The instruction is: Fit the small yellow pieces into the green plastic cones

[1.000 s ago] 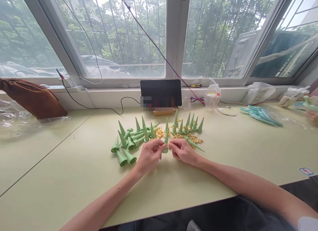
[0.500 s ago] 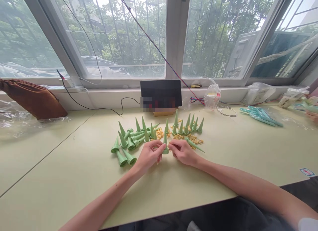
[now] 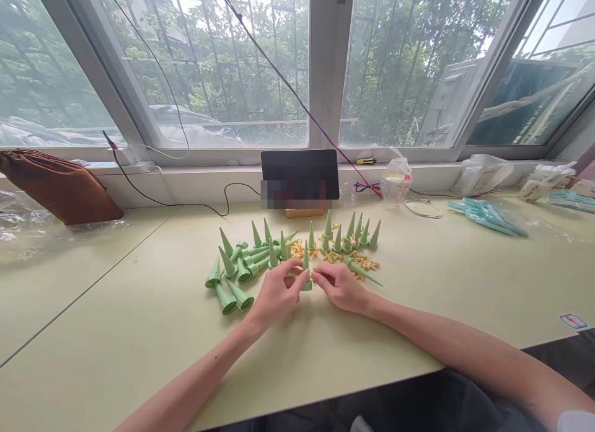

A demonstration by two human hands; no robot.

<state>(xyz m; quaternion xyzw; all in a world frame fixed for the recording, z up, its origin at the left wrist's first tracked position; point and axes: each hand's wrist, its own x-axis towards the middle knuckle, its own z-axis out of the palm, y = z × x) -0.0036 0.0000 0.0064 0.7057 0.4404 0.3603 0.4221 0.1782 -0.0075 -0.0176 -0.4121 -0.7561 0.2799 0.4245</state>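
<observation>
My left hand (image 3: 277,290) pinches a green plastic spike (image 3: 305,264), a hollow cone with a wider collar at its base, held upright with the tip up. My right hand (image 3: 343,287) is closed just to its right, thumb and forefinger pressed together by the spike's side. A small yellow piece seems to be in that pinch, mostly hidden by the fingers. Behind the hands lie loose small yellow pieces (image 3: 365,263) in heaps. Several more green spikes (image 3: 350,232) stand upright at the back, and others, such as an open-ended spike (image 3: 226,300), lie on their sides at the left.
A dark-screened tablet (image 3: 300,175) stands on a small brown block at the back of the table (image 3: 116,333). To the left is a brown drawstring bag (image 3: 60,187). On the right are a bagged cup (image 3: 396,183), a coiled white cable (image 3: 423,209) and a bag of teal items (image 3: 486,216).
Both hands stay close together around the green spike, with only slight finger movement. The whole view has shifted a little. Spikes and yellow pieces on the table look unmoved.
</observation>
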